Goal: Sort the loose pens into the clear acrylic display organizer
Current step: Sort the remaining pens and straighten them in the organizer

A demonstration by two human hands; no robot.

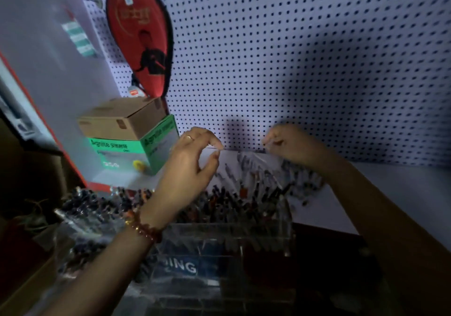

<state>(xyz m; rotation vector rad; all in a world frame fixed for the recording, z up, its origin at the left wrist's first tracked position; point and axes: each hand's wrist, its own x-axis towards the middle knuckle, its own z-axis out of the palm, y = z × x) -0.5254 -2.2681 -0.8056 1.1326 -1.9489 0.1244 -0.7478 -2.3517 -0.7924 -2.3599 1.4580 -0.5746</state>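
Left grip (188,166), right grip (292,147), bag (253,169) crosswise

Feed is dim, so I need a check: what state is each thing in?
Left hand: pinching bag's top edge.
Right hand: gripping same edge.
Clear bag: held up, loose pens inside.
Organizer: crowded with standing pens.
Cardboard box: stacked on green box.

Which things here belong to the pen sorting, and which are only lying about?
Job: left hand, right hand, clear bag of pens that both pinch, acrylic organizer, pens standing in it.
Lying about: cardboard box, green box, red racket cover, pegboard.
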